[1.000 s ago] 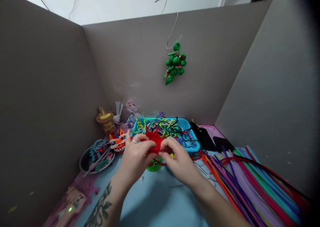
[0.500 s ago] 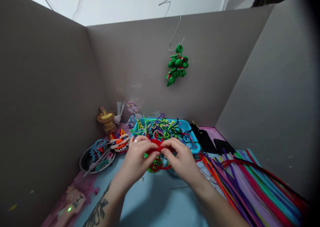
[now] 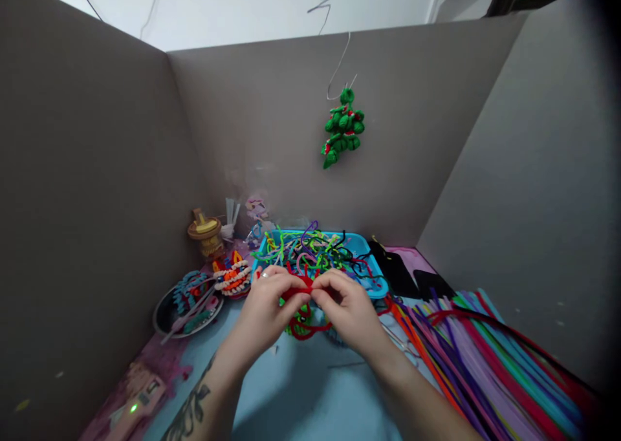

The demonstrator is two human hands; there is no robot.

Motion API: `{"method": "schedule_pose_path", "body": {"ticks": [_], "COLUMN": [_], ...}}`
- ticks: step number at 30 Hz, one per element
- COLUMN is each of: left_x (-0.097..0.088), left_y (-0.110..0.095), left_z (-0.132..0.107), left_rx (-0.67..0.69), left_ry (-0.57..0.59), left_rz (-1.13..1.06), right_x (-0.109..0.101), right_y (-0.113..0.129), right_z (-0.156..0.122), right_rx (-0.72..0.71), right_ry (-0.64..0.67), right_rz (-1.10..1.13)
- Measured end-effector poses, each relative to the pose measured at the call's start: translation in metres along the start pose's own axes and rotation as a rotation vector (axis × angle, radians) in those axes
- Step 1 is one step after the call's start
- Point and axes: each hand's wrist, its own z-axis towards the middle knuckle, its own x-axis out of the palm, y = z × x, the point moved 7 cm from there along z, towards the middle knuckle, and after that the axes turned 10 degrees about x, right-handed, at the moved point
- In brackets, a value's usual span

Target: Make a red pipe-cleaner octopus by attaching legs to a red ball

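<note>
Red pipe cleaners (image 3: pixel 306 280) are pinched between my two hands at the middle of the view. My left hand (image 3: pixel 272 302) closes thumb and forefinger on them from the left; a ring sits on one of its fingers. My right hand (image 3: pixel 347 305) grips them from the right, its fingertips almost touching the left ones. A red loop (image 3: pixel 305 335) curves below the fingers. Just behind it shows a bright green fuzzy piece (image 3: pixel 297 329), partly hidden by my left hand. I cannot tell whether it is joined to the red strands.
Behind my hands stands a blue tray (image 3: pixel 383 290) of tangled pipe cleaner pieces. Long coloured pipe cleaners (image 3: pixel 504 357) lie at right. A metal bowl (image 3: pixel 162 318), an orange-and-cream craft piece (image 3: pixel 233 276) and a pink device (image 3: pixel 140 402) are at left. A green ornament (image 3: pixel 343 127) hangs ahead.
Both hands keep their pinch in nearly the same place. The red loop below the fingers has shifted slightly, hanging a little lower and rounder.
</note>
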Motion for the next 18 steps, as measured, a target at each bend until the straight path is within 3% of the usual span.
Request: {"method": "schedule_pose_path", "body": {"ticks": [6, 14, 18], "left_x": [-0.003, -0.008, -0.010], "left_y": [-0.004, -0.008, -0.010], "left_z": [0.001, 0.000, -0.001], "left_rx": [0.054, 0.065, 0.094], "left_ry": [-0.017, -0.061, -0.097], "left_rz": [-0.017, -0.029, 0.047], "right_x": [-0.001, -0.003, -0.001], "right_y": [0.002, 0.020, 0.018], "right_z": [-0.001, -0.020, -0.023], "right_rx": [-0.023, -0.462, -0.484], "right_ry": [-0.006, -0.205, -0.218], "right_rz": [0.012, -0.089, -0.102]}}
